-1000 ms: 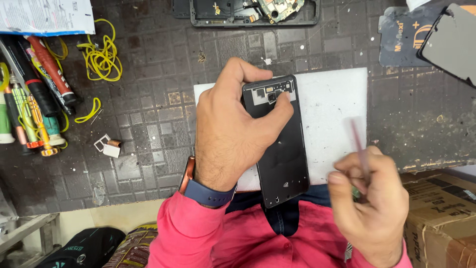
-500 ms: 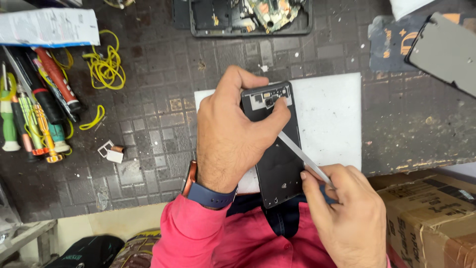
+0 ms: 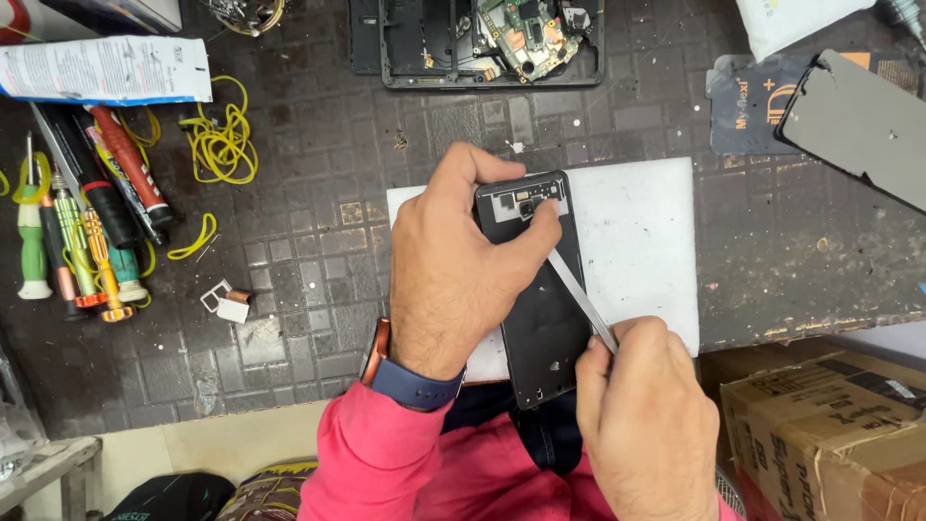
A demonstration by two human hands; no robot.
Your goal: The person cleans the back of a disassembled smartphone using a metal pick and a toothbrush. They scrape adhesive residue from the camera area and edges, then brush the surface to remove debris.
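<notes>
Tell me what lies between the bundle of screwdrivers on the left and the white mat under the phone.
In the head view, a small SIM tray and a loose yellow rubber band lie on the dark tiled bench between the screwdrivers and the white mat.

Black phone (image 3: 540,318), white mat (image 3: 641,232), pink sleeve (image 3: 386,453), yellow rubber bands (image 3: 224,145).

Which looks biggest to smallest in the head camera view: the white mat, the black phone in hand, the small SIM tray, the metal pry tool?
1. White mat
2. Black phone, though held nearer the camera
3. Metal pry tool, thin, partly hidden
4. SIM tray
</notes>
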